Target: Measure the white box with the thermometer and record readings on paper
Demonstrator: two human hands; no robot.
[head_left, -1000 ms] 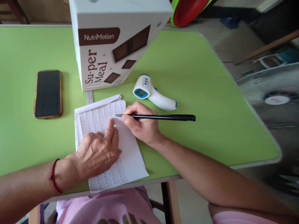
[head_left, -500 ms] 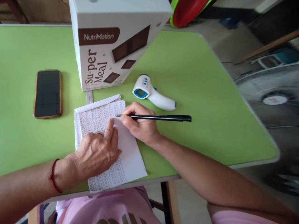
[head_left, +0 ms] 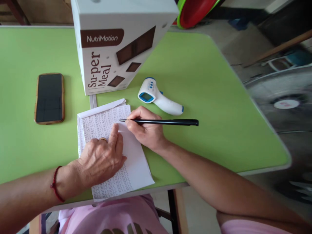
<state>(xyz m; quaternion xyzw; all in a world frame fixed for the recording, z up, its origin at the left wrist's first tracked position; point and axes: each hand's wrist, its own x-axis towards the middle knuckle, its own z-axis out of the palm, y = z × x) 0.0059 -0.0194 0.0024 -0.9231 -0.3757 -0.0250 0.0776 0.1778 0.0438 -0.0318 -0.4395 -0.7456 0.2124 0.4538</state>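
A notepad (head_left: 136, 162) with a folded-over top strip lies on the green table, its page partly covered in rows of handwriting. My left hand (head_left: 103, 157) rests flat across the page, index finger stretched toward the pen tip, and holds nothing. Between the thumb and fingers of my right hand (head_left: 147, 128) is a black pen (head_left: 175, 122), which lies nearly level with its tip at the written lines. Whether the tip touches the paper I cannot tell. Just beyond my right hand is a white and blue infrared thermometer (head_left: 158, 96).
A white NutriMotion box (head_left: 104, 55) stands behind the notepad. To the left lies a phone (head_left: 49, 98) in a brown-edged case. The green table (head_left: 219, 113) ends in a pale rim, with a fan (head_left: 285, 102) beyond its right side. Red and green basins (head_left: 195, 13) are at the back.
The view has shifted very slightly. Both hands, the pen and the notepad keep practically the same places.
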